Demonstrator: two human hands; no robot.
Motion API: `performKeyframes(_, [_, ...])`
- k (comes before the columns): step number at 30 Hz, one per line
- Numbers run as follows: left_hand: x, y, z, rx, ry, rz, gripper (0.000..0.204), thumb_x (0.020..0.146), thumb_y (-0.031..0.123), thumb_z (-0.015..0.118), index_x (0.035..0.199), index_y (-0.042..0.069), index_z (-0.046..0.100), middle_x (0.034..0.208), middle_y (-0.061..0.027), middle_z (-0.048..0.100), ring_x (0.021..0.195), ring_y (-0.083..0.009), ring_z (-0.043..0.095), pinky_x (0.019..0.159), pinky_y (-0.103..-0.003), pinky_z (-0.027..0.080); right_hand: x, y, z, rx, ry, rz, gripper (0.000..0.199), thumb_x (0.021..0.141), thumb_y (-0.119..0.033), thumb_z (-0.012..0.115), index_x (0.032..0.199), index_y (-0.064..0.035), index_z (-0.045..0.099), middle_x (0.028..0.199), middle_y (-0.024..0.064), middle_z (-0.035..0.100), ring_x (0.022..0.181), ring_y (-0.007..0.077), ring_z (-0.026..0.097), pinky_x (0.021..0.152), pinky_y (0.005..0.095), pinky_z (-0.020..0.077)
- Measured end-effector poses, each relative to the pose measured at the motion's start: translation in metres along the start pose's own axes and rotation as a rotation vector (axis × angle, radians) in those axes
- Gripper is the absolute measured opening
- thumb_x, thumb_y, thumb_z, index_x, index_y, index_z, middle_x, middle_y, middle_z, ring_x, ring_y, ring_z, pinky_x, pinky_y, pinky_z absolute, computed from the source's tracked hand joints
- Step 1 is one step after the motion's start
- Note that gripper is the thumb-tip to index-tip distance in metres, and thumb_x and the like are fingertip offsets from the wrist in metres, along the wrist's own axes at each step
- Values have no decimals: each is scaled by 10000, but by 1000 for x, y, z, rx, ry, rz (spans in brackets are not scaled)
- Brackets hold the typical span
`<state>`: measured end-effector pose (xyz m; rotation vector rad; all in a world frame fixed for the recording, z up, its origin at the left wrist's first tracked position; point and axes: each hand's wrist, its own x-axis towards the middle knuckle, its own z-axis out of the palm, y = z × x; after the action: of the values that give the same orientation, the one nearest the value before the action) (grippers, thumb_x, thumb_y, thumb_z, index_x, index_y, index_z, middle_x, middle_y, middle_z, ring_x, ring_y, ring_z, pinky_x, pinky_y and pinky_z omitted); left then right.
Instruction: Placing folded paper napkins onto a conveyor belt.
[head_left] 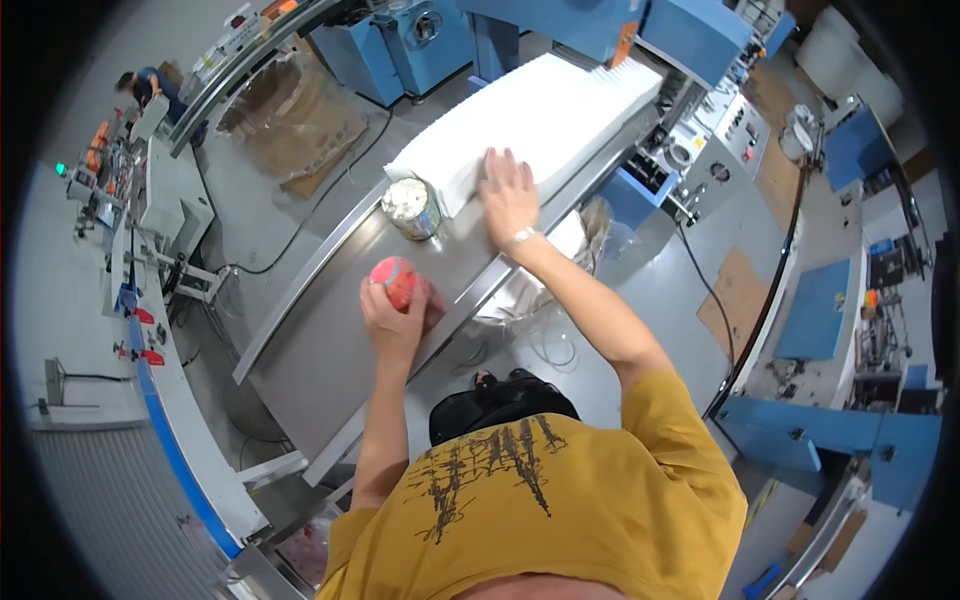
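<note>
My left hand (396,318) is closed around a round pink-red thing (394,281) with a teal stripe, just above the metal table (320,370). Its exact kind does not show. My right hand (510,198) lies with its fingers stretched out against the near side of a long row of tightly packed white sheets or pieces (540,120). Beside the near end of that row stands a clear round container (411,208) filled with small whitish bits. It sits upright on the metal, between my two hands and a little farther off.
The white row runs back to a blue machine (570,28). A control panel (735,130) stands to the right. Below the table's right edge hangs a clear plastic bag (520,300). A large brown bag (290,120) is on the floor at left. Another person (160,88) bends over far left.
</note>
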<state>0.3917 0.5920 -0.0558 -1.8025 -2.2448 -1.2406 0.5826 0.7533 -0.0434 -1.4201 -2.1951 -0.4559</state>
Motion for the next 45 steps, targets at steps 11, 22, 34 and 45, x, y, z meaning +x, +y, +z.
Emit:
performKeyframes(11, [51,97,91,-113,-131,95,663,712,333,763,1223,38,460,1163,-215,456,1063,-403,471,866,-473,450,-14,81,-37,141,-70,-98,279,714,-117,652,984,-184,668,1345,128,459,1249,333,413,972,432,377])
performKeyframes(22, [62,134,138,-126,-82,1,618,798,333,703,1242,-3,435,1186,-262,426,1064,-458,438,914,-520,394,-8,116,-56,683,-96,-99,205,784,-92,695,988,-85,690,744,85,605,636,220,581,575,321,480])
performKeyframes(34, [115,11,75,-41,-51,-92,928,671,235,764,1431,30,273,1369,-226,383,1280,-402,352,1059,-487,300,82,-8,-4,733,-138,-508,451,729,-102,632,1175,-79,570,1263,129,542,1185,313,481,938,434,406])
performKeyframes(45, [146,-43,72,-357,-137,-267,512,821,173,593,1301,30,491,1095,-149,627,811,-197,599,755,-326,491,74,-13,6,540,-242,-569,572,743,-106,649,1292,-59,497,1322,129,507,1222,311,457,967,421,381])
